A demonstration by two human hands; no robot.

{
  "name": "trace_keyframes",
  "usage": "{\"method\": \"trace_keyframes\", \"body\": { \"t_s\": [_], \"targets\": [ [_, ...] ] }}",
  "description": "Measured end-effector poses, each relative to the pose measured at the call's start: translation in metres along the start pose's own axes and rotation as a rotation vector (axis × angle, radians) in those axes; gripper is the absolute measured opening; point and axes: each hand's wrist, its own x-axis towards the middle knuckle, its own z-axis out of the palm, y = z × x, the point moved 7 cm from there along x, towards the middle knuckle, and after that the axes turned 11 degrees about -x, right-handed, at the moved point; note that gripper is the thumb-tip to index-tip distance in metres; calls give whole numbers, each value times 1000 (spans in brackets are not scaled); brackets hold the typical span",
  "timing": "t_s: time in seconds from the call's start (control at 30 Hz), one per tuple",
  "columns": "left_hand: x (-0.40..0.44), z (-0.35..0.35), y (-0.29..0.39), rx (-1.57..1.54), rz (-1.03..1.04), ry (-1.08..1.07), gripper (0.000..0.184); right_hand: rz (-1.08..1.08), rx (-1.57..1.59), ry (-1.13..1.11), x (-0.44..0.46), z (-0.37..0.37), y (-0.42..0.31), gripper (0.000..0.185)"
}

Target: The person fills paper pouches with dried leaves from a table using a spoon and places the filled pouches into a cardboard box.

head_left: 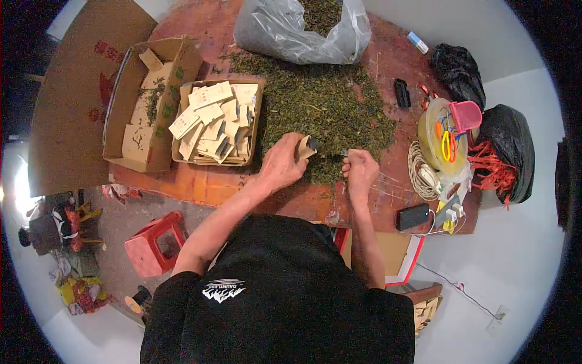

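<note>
At frame centre: one paper pouch (307,149), held over loose leaves (330,103)

Left hand (283,161), just left of centre: fingers closed around the pouch, which is tilted, its dark mouth turned toward the right of the frame. Contents, if any: cannot be told.

Right hand (362,170), right of centre: fingers clenched, a small greyish item (344,155) showing at their tips; its kind cannot be made out. Apart from the pouch, near its mouth.

Leaves: dark green, spread across the middle of the red tabletop (394,203); more inside a clear plastic bag (264,30), top centre.

Packets (212,121), left of centre: many, paper, heaped in a cardboard box (259,115). Further left, a longer carton (125,155) with scattered leaf bits and a few paper pieces.

Right of frame: tub (429,124) with coloured handles; black device (413,216) below it.

Step in hand, by judgement: pouch and leaves being worked together, apparently a filling stage. Next move, by judgement: calls for a steady left grip, the mouth kept wide, and the right fingers lined up with it so that no leaf spills.
</note>
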Motion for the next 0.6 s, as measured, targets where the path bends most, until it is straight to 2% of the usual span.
{"method": "trace_keyframes", "body": {
  "t_s": [0.4,0.5,0.6],
  "targets": [
    [3,3,-3,12,-37,-32,50,-66,-62,-18,-9,-6,-38,11],
    [3,4,-5,52,-57,-53,57,-69,-82,-15,-14,-5,-51,10],
    [3,5,0,74,9,-31,56,-118,-110,-16,-17,-2,-60,11]
  ]
}}
